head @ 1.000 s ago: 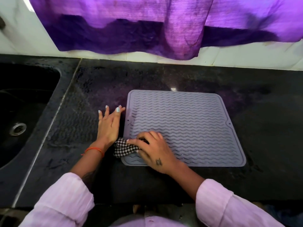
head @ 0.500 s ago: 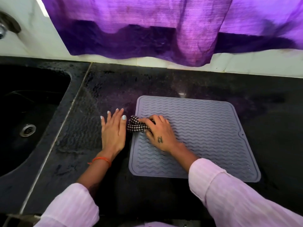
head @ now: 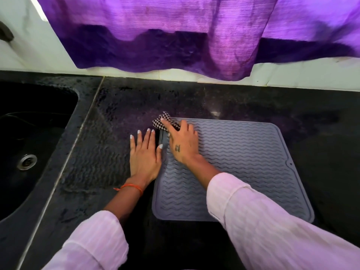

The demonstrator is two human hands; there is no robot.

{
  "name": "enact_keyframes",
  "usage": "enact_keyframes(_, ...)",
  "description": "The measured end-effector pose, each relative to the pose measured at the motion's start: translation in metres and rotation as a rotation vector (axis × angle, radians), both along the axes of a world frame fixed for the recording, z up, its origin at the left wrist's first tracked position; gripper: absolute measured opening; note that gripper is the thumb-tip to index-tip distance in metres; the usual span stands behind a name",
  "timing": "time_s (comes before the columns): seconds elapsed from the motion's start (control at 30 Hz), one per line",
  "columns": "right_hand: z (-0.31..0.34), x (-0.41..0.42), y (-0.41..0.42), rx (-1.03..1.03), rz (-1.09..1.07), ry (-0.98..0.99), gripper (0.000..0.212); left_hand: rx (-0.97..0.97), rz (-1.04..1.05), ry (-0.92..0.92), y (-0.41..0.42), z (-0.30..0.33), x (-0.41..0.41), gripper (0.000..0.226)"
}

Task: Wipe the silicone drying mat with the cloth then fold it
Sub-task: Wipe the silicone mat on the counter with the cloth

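A grey silicone drying mat (head: 243, 162) with wavy ridges lies flat on the black counter. A bunched black-and-white checked cloth (head: 163, 120) sits at the mat's far left corner, partly off its edge. My right hand (head: 182, 142) grips the cloth and presses it on that corner. My left hand (head: 145, 152) lies flat with straight fingers on the counter, its thumb side against the mat's left edge.
A black sink (head: 29, 145) with a metal drain (head: 26, 162) is sunk into the counter at the left. A purple curtain (head: 175, 32) hangs over the white tiled wall behind. Dark counter (head: 321, 133) stretches to the right of the mat.
My right hand has slid the cloth along the mat's left edge from the near corner to the far corner. My left hand has stayed beside the mat.
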State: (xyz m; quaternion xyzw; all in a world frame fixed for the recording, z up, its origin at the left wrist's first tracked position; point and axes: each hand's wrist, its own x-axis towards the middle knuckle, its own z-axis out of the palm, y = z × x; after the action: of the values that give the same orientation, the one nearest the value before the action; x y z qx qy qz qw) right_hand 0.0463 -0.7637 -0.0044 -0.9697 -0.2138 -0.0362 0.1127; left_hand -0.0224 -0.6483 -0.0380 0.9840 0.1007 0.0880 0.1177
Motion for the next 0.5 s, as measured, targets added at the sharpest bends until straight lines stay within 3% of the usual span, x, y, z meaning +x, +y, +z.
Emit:
enact_keyframes(0.1,-0.002,0.009,0.007,-0.098,0.030,0.068,0.057,0.052,-0.019,0.015,0.000,-0.004,0.000,0.064)
enact_keyframes(0.5,0.001,0.018,0.010,-0.054,-0.090,0.129,0.064,0.056,-0.028,-0.022,0.001,-0.006,0.000,0.055)
